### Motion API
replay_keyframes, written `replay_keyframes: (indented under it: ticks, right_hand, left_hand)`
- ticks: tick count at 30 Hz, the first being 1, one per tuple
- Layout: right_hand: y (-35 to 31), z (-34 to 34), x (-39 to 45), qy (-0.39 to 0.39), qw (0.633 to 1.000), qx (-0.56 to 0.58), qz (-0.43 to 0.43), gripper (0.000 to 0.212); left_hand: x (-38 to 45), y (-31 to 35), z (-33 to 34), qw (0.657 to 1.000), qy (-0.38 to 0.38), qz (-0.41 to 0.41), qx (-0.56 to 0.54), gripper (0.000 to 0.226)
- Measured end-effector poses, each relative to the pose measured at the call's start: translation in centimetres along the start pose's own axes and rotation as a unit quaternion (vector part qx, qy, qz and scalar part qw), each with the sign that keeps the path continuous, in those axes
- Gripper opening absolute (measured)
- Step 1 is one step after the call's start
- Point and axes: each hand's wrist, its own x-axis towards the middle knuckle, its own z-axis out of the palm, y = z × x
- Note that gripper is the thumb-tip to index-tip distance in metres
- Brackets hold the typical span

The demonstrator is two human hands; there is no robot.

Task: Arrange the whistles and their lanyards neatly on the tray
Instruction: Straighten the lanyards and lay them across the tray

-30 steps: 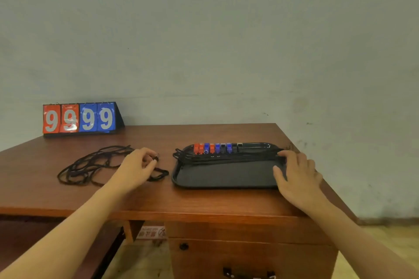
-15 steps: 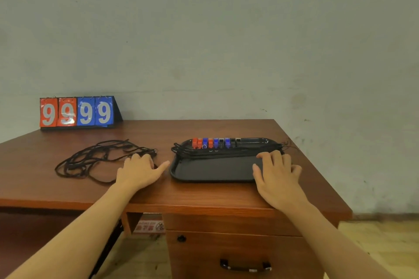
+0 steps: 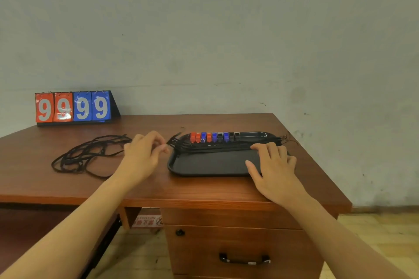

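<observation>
Lifted off the desk since half a second ago, the left hand (image 3: 145, 156) is now held in the air beside the tray's left end, fingers loosely curled. Whether a cord end is pinched there cannot be told from the blur.

Seen from the head camera, the brown wooden desk (image 3: 204, 190) carries the shallow black plastic tray (image 3: 208, 165) near its front right edge, long axis running left to right. Along the tray's far rim a row of red, blue and black plastic whistles (image 3: 214, 137) is lined up, and their black cord lanyards (image 3: 217, 147) are laid in a bundle parallel to that long axis, the looped ends spilling over the left rim towards the left hand. The right hand (image 3: 275, 165) is rested flat on the tray's right end, fingers straight, nothing gripped, fingertips touching the bundle.

A loose tangle of black cord (image 3: 88, 156) is left on the desk, well to the left of the tray, nearer the left hand. A red and blue flip scoreboard (image 3: 74, 107) reading 9999 is stood at the desk's far left corner.
</observation>
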Motion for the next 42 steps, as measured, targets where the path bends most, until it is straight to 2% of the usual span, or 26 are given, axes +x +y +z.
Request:
replay_keyframes:
  ticks: [5, 8, 12, 21, 24, 27, 32, 38, 40, 42]
  right_hand:
    - [0.1, -0.5, -0.3, -0.018, 0.999, 0.035, -0.038, 0.066]
    - [0.0, -0.8, -0.4, -0.012, 0.996, 0.048, -0.071, 0.064]
    - [0.2, -0.9, -0.6, -0.024, 0.992, 0.053, -0.108, 0.048]
    - [0.4, -0.7, -0.5, -0.033, 0.989, 0.054, -0.134, 0.035]
    - [0.4, -0.7, -0.5, -0.035, 0.988, 0.022, -0.148, 0.043]
    - [0.3, -1.2, -0.6, -0.033, 0.991, 0.030, -0.129, 0.053]
    - [0.2, -1.4, -0.8, -0.020, 0.992, 0.058, -0.108, 0.025]
    - [0.1, -1.7, -0.6, -0.016, 0.996, 0.072, -0.059, 0.032]
    - [0.2, -2.2, -0.1, -0.017, 0.990, 0.137, -0.019, 0.033]
    - [0.9, -3.2, 0.7, -0.030, 0.970, 0.239, 0.038, 0.035]
  left_hand:
    - [0.0, 4.7, 1.4, 0.992, -0.064, 0.105, -0.027, 0.010]
    - [-0.2, 7.2, 2.9, 0.985, -0.082, 0.147, -0.026, 0.009]
    - [-0.6, 9.3, 4.2, 0.983, -0.074, 0.165, -0.031, 0.009]
    - [-0.8, 9.9, 5.2, 0.981, -0.087, 0.171, -0.024, 0.009]
    - [-0.9, 10.0, 5.1, 0.982, -0.083, 0.167, -0.019, 0.008]
    - [-0.8, 9.4, 4.9, 0.983, -0.084, 0.161, -0.011, 0.009]
    - [-0.2, 6.9, 4.0, 0.986, -0.065, 0.150, -0.014, 0.011]
    - [-0.1, 2.8, 2.1, 0.994, -0.048, 0.094, -0.010, 0.014]
    - [0.0, 1.2, 1.2, 0.996, -0.045, 0.071, -0.009, 0.017]
    - [0.4, -0.2, 0.4, 0.997, -0.036, 0.067, -0.013, 0.017]
